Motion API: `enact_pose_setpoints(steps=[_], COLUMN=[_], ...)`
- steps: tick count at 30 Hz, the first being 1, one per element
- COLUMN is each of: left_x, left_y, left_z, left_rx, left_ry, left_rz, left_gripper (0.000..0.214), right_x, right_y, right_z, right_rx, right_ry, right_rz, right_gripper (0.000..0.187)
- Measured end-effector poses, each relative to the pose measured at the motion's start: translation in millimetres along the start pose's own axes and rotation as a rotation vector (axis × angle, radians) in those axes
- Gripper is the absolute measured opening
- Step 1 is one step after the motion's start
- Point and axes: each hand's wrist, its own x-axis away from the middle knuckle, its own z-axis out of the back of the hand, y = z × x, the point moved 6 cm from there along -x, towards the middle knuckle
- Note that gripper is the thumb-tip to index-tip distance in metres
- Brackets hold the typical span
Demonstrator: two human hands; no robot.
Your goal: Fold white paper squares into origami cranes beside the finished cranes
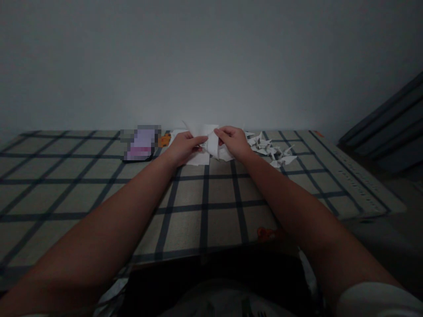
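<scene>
Between my two hands is a piece of white paper [213, 143], partly folded and held just above the table. My left hand [185, 147] pinches its left side, thumb on top. At its right edge my right hand [234, 140] grips it between thumb and fingers. Below and behind the hands lie flat white paper sheets [200, 159], partly covered by them. To the right of my right hand, several folded white paper cranes [272, 152] lie in a loose heap.
A phone [141, 144], its screen blurred out, lies left of my left hand. The table carries a checked cloth [185, 189] and meets a grey wall [211, 61] at the back. Orange shapes [164, 140] show beside the papers. Dark folded fabric [390, 127] hangs at the far right.
</scene>
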Motion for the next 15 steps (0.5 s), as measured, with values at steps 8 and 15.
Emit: enact_pose_setpoints(steps=[8,15], left_x=[0.0,0.2], left_y=[-1.3,-4.4], left_z=[1.4,-0.8], left_rx=[-0.01,-0.007], left_ry=[-0.007,-0.063], left_rz=[0.018,0.031], left_gripper=[0.026,0.028], right_x=[-4.0,-2.0], right_y=[9.1,3.4], right_z=[-1.7,0.8], right_rx=[-0.11,-0.067], right_ry=[0.007,0.041], right_rz=[-0.015,-0.003], right_gripper=[0.032,0.03])
